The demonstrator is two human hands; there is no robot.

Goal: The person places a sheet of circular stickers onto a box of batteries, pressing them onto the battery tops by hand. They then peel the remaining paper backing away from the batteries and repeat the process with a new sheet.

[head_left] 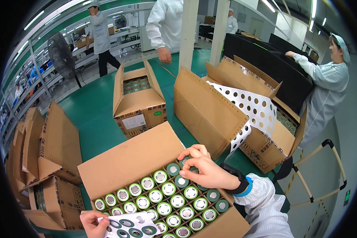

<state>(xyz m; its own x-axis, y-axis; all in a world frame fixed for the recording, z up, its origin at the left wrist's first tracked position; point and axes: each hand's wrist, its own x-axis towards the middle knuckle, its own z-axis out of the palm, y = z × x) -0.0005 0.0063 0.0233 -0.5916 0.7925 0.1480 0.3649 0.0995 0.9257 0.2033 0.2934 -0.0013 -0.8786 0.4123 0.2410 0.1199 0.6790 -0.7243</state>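
Head view: Your left hand [91, 222] pinches a corner of the white sheet [139, 223], keeping its dark green rings [126, 220] face-up over the carton's [127, 162] near-left side. Your right hand [209, 171] curls its fingers onto far-right cells [155, 196]; whether they pinch anything cannot be told. A cardboard grid [166, 198] holds the cells upright.

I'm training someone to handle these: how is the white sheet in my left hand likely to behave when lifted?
Probably floppy: the white sheet looks thin, and a similar punched sheet droops over an open carton. It's likely light too, since your left hand pinches it near one edge.
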